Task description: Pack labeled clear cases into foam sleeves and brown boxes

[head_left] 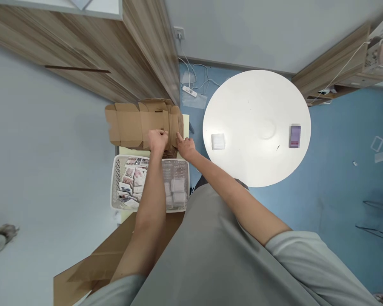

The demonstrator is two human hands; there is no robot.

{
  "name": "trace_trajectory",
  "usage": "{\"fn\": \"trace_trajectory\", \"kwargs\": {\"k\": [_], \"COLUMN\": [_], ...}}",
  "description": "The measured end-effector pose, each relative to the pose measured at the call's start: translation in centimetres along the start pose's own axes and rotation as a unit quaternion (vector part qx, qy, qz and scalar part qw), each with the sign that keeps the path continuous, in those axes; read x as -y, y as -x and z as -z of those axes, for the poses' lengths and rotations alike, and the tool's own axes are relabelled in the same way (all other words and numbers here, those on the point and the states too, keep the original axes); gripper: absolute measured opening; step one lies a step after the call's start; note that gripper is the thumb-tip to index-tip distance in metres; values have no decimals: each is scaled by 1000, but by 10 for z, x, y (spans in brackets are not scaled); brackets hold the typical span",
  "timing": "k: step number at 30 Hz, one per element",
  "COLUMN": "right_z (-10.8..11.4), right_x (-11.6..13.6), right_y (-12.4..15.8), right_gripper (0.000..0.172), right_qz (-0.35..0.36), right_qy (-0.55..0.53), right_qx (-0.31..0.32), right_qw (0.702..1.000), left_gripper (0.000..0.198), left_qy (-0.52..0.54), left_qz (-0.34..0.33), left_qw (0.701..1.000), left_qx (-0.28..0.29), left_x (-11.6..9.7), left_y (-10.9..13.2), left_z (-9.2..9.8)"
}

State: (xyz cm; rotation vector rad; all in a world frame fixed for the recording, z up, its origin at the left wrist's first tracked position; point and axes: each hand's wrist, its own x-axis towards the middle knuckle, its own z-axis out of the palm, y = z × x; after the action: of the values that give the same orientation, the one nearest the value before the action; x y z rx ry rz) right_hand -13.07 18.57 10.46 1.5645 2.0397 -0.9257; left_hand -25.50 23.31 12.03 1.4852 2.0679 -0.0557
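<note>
A flattened brown cardboard box lies unfolded on top of other cardboard, beside the wooden cabinet. My left hand is closed over its middle, the fingertips pinched at a fold near the slot. At the right edge of the cardboard is my right hand, its index finger stretched onto the side flap and its other fingers apart and partly bent. Just below both hands stands a white plastic basket of printed card packs and clear-wrapped packs. My left forearm hides part of the basket.
To the right stands a round white table bearing a white square pack and a purple box. A wooden cabinet rises behind the cardboard. A power strip with cables lies on the floor. A large open carton is at lower left.
</note>
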Motion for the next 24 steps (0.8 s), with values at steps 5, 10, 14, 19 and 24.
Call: {"fn": "trace_trajectory", "kwargs": {"k": [5, 10, 14, 19, 24], "right_z": [10, 18, -4, -64, -123], "right_x": [-1, -26, -91, -216, -320], "right_y": [-10, -3, 41, 130, 222], "right_gripper": [66, 63, 67, 69, 68], "right_qz": [7, 101, 168, 60, -115], "right_qy": [-65, -145, -279, -447, -530], "right_qx": [10, -1, -141, -200, -250], "right_qw": [998, 984, 935, 870, 802], "left_gripper": [27, 22, 22, 27, 45], "left_qy": [53, 134, 164, 146, 21], "left_qz": [13, -87, -189, -314, -352], "left_qw": [987, 959, 942, 927, 936], "left_qx": [-150, -232, -224, -142, 3], "left_x": [0, -35, -88, -167, -222], "left_y": [43, 111, 145, 150, 150], "left_z": [59, 99, 75, -20, -147]}}
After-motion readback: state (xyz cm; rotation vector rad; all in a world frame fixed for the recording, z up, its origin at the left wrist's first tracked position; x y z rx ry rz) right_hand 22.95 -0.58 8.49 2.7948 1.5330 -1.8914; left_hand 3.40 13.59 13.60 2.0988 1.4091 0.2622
